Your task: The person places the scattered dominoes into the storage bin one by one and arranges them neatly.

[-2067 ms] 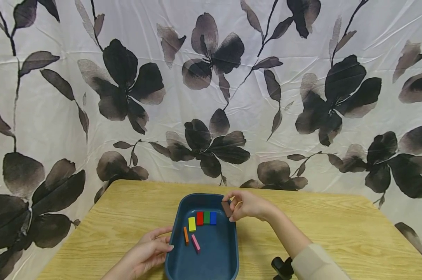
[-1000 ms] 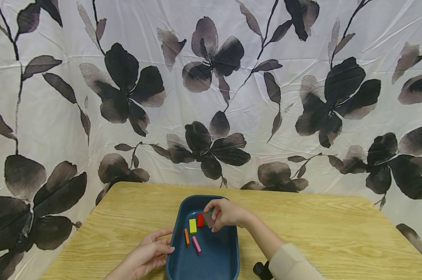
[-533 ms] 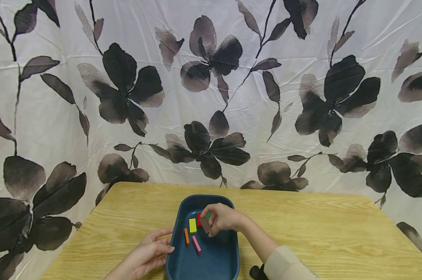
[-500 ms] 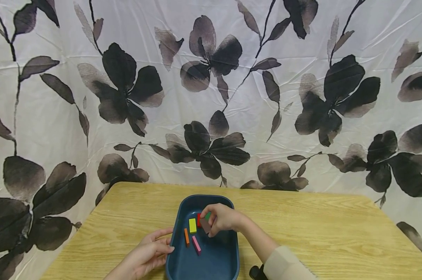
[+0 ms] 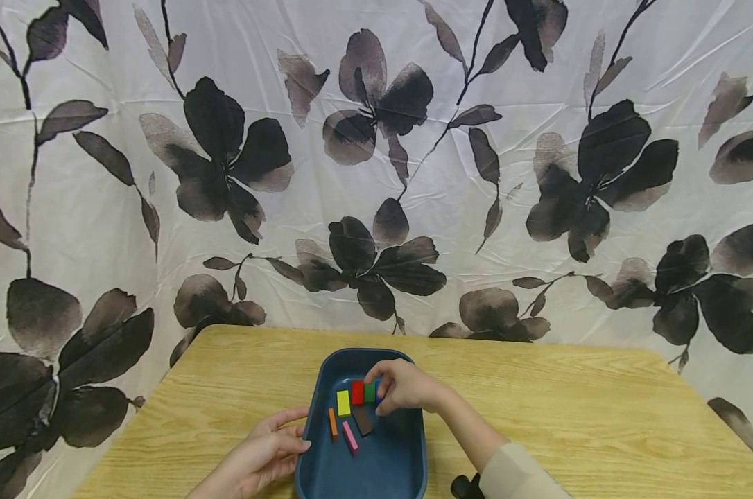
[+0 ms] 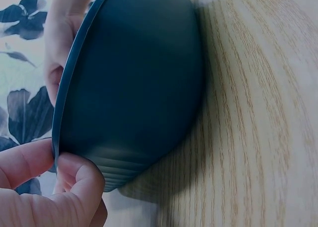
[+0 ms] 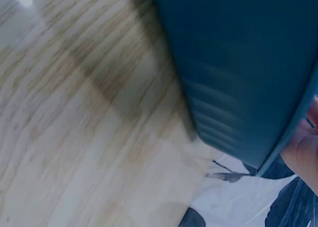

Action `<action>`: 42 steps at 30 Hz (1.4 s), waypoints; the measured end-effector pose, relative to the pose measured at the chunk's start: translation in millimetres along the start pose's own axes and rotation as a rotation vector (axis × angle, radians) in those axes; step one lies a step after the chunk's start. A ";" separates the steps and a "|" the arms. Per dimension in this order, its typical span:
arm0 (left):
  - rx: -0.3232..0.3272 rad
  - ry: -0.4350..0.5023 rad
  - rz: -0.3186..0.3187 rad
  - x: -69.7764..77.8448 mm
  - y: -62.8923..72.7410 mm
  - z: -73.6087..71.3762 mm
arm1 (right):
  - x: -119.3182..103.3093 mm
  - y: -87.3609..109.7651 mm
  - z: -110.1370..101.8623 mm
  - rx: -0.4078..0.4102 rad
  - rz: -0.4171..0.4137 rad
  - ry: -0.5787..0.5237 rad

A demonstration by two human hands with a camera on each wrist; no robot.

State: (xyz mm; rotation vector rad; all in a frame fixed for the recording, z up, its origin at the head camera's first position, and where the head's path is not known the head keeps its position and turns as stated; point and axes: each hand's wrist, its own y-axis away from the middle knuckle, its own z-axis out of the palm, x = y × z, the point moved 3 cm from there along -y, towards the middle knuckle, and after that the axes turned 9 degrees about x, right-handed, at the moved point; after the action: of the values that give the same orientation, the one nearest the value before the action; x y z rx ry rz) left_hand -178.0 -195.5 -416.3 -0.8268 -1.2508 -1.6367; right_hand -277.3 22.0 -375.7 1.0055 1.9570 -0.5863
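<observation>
A dark blue tray point(image 5: 392, 464) stands on the table, holding several small rectangular blocks. My left hand point(image 5: 264, 445) pinches its left rim between thumb and fingers, seen closely in the left wrist view point(image 6: 64, 187). Over the tray's right side, my right hand point(image 5: 409, 388) has its fingers loosely bent and parted. The brown block point(image 5: 362, 421) lies tilted on the tray floor below that hand. Behind it, yellow point(image 5: 343, 403), red point(image 5: 358, 393) and green point(image 5: 369, 392) blocks stand in a row; the hand partly hides a blue block point(image 5: 378, 391). Orange point(image 5: 333, 424) and pink point(image 5: 350, 439) blocks lie nearer.
The light wood table point(image 5: 570, 416) extends on both sides of the tray. A black object point(image 5: 466, 486) shows beside the right sleeve point(image 5: 520, 475). Behind the table hangs a white cloth point(image 5: 464, 173) printed with dark flowers.
My right hand carried the brown block leftward into the tray, set it down in front of the row and let go, then moved slightly back to the right. My left hand stayed on the rim.
</observation>
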 end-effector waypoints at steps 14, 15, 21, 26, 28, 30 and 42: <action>-0.040 0.011 -0.002 -2.8 -0.5 -0.1 | 2.6 19.2 -36.4 -0.019 -0.001 -0.173; -0.044 0.013 -0.002 -3.1 -1.1 -0.6 | 2.6 21.0 -39.6 -0.018 0.000 -0.176; -0.038 0.003 0.002 -3.3 -3.3 -2.0 | 4.0 32.7 -58.3 0.003 -0.018 -0.189; -0.016 -0.001 -0.009 -2.0 -3.4 -1.9 | 7.0 45.0 -71.9 0.023 -0.037 -0.195; -0.016 -0.001 -0.008 -2.0 -3.4 -2.0 | 8.8 51.2 -76.5 0.028 -0.037 -0.193; -0.019 -0.001 -0.004 -2.2 -3.5 -2.1 | 10.9 57.7 -79.9 0.032 -0.030 -0.190; -0.030 0.018 -0.030 -1.6 -4.1 -2.7 | 31.4 101.9 -88.1 0.059 -0.005 -0.169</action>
State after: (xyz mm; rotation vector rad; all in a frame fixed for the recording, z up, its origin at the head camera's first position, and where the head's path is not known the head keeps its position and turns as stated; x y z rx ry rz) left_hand -181.2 -197.3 -419.9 -0.8137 -1.2339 -1.6872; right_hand -245.0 155.2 -357.5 0.9554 1.8035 -0.7119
